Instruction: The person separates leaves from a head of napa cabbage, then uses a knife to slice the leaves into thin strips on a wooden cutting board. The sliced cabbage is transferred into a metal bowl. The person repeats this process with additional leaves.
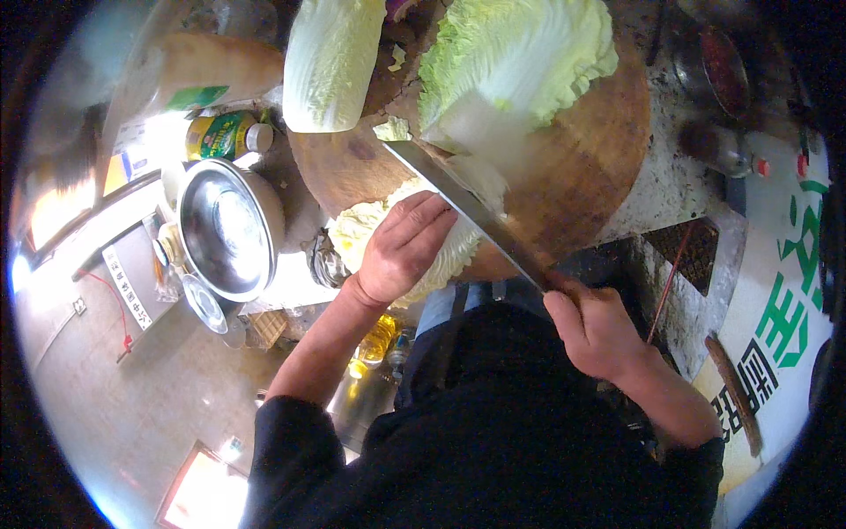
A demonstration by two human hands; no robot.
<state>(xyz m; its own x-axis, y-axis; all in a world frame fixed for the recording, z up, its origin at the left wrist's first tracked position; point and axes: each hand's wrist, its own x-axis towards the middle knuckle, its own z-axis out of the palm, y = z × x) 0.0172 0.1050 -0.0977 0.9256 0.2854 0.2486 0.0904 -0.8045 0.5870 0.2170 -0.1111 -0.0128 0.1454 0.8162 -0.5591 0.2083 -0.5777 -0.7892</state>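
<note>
My right hand (595, 324) grips the handle of a wide-bladed cleaver (462, 205), whose blade slants up and left over a round wooden chopping board (562, 192). Close to the blade, my left hand (406, 244) presses on a piece of napa cabbage (456, 254) at the board's near edge. A blurred pale piece of cabbage (486, 178) lies just beyond the blade. Farther back on the board are a large leafy napa cabbage (522, 53) and, to its left, a whole pale one (334, 66). A small leaf scrap (393, 129) is by the blade's tip.
Left of the board stand a metal bowl (228, 231) and a yellow-green bottle with a white cap (221, 135). Glass jars with red contents (724, 69) are at the far right. A brown stick (733, 397) lies on a white printed surface at the right. Below the counter is a bottle of yellow oil (378, 340).
</note>
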